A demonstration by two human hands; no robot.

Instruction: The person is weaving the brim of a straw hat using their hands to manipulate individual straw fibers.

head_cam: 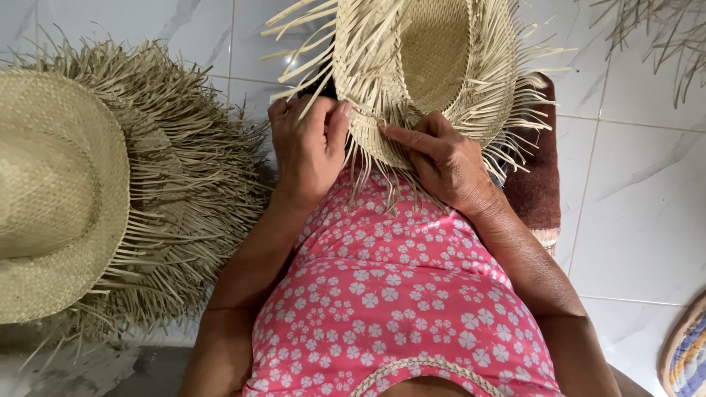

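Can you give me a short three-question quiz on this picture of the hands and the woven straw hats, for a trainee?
1. True or false: both hands touch the unfinished pale straw hat with loose fringe.
2. Which hand pinches the woven edge with its thumb up: left hand or right hand?
3. Where does the stack of pale woven straw hats lie: A, on the white tiled floor to the person's left; B, on the lap?

Key: 1 true; 2 left hand; 3 A.
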